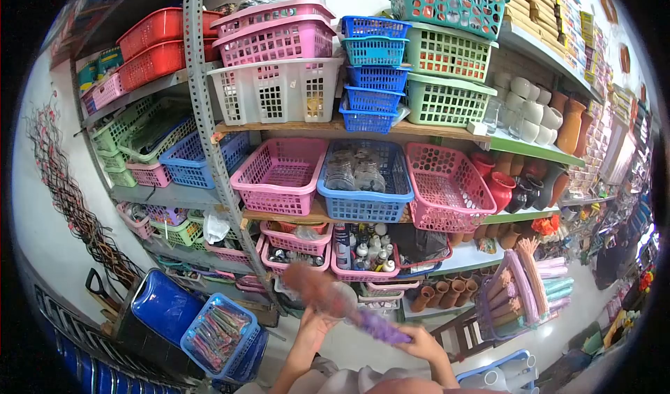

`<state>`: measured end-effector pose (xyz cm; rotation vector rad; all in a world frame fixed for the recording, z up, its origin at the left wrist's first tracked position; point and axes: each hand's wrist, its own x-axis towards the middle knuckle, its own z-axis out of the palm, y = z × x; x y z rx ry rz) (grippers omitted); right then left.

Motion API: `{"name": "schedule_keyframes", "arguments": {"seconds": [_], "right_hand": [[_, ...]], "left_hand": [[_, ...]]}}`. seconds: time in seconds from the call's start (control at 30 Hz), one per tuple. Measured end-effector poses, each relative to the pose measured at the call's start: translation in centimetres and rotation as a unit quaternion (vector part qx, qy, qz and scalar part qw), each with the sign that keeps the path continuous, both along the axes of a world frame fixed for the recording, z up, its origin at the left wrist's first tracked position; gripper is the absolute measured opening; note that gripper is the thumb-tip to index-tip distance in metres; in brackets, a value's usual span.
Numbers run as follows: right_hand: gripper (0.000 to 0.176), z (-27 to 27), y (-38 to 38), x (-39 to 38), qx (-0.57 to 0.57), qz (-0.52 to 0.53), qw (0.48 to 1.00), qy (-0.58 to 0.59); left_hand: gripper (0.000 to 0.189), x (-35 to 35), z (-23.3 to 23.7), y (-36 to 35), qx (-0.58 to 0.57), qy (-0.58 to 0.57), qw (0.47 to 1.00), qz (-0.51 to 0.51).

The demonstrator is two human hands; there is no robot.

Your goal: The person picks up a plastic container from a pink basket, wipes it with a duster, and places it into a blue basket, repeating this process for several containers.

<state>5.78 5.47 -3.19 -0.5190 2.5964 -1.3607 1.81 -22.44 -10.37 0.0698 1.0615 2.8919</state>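
Note:
A long brown-and-purple object (380, 326), smeared by motion, slants across in front of me. Its reddish-brown end points up and left, a pale round part sits near the middle, and the purple end is at the lower right; its kind cannot be made out. My left hand (315, 330) grips it from below near the brown part, fingers partly hidden behind it. Around the purple end, my right hand (423, 345) is closed. Beyond the object stands a shelf with a pink basket of bottles (364, 249).
Shelves ahead hold a blue basket of clear discs (366, 202), an empty-looking pink basket (279, 177) and clay vases (440, 295). A blue basket of colourful packets (220, 335) stands at lower left. Wrapped bundles (523, 286) stand at right.

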Motion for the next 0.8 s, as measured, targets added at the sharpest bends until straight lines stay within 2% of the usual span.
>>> {"name": "schedule_keyframes", "arguments": {"seconds": [0.03, 0.1, 0.17, 0.23, 0.3, 0.33, 0.4, 0.43, 0.47, 0.5, 0.53, 0.57, 0.6, 0.63, 0.67, 0.7, 0.73, 0.77, 0.8], "right_hand": [[0.035, -0.1, 0.5, 0.1, -0.031, 0.056, 0.998, -0.007], [0.034, -1.1, 1.3, 0.3, -0.071, 0.058, 0.996, -0.004], [0.031, -2.7, 1.9, 0.3, -0.045, -0.075, 0.996, -0.029], [0.033, -1.6, 1.9, 0.8, -0.066, -0.05, 0.996, -0.034], [0.032, -0.8, 1.8, 1.1, -0.061, 0.033, 0.997, -0.013], [0.032, -1.8, 1.6, 0.6, -0.064, 0.032, 0.997, -0.012], [0.036, -3.6, 1.2, -0.4, -0.051, -0.103, 0.993, 0.018], [0.036, -3.5, 0.6, -0.7, -0.051, -0.104, 0.993, 0.019], [0.037, -3.5, -0.5, -1.2, -0.054, -0.188, 0.98, 0.045], [0.039, -2.8, -1.8, -1.8, -0.057, -0.271, 0.958, 0.072], [0.042, -2.2, -2.6, -2.5, -0.198, -0.286, 0.936, -0.062], [0.042, -1.9, -3.0, -2.9, -0.199, -0.286, 0.935, -0.062], [0.037, -1.7, -3.3, -3.4, -0.324, -0.264, 0.898, -0.14], [0.032, -1.3, -3.6, -3.9, -0.442, -0.235, 0.839, -0.215], [0.036, -0.7, -3.9, -4.6, -0.424, -0.251, 0.839, -0.229], [0.036, 0.6, -4.2, -5.1, -0.424, -0.252, 0.838, -0.231], [0.041, 2.1, -4.4, -5.4, -0.471, -0.207, 0.819, -0.255], [0.046, 2.8, -4.4, -5.4, -0.515, -0.161, 0.795, -0.277], [0.05, 1.5, -4.2, -6.2, -0.507, -0.187, 0.793, -0.281]], "left_hand": [[0.042, -0.2, -0.5, -0.4, 0.04, 0.005, 0.999, -0.004], [0.042, -0.4, -0.3, -0.9, 0.014, 0.039, 0.999, 0.004], [0.043, -0.5, 1.9, -1.0, -0.05, 0.036, 0.997, 0.045], [0.043, -0.7, 2.2, -1.3, -0.053, 0.031, 0.997, 0.043], [0.044, -1.4, 1.6, -1.6, 0.033, 0.011, 0.999, 0.031], [0.044, -1.3, 1.6, -1.9, 0.049, -0.029, 0.998, 0.035], [0.043, -1.3, 2.4, -1.6, 0.001, -0.003, 1.0, 0.03], [0.041, -1.3, 2.8, -1.3, -0.045, 0.022, 0.998, 0.026], [0.039, -1.3, 2.4, -0.9, -0.032, 0.019, 0.999, 0.029], [0.03, -0.9, 3.9, -0.2, -0.01, -0.011, 0.999, 0.03], [0.033, -1.0, 3.4, 0.0, -0.064, 0.005, 0.997, 0.029], [0.037, -1.1, 2.8, 0.2, -0.118, 0.02, 0.992, 0.029], [0.036, -0.9, 3.2, 0.8, -0.156, 0.075, 0.984, 0.043], [0.035, -0.5, 3.7, 1.3, -0.194, 0.129, 0.971, 0.058], [0.037, -0.3, 3.8, 1.3, -0.274, 0.126, 0.952, 0.048], [0.037, 0.2, 5.0, 1.4, -0.275, 0.124, 0.952, 0.048], [0.036, 0.4, 6.4, 1.5, -0.414, 0.191, 0.889, 0.04], [0.036, 0.2, 7.8, 1.6, -0.542, 0.254, 0.801, 0.029], [0.033, -0.5, 8.4, 1.8, -0.552, 0.339, 0.762, 0.01]]}}
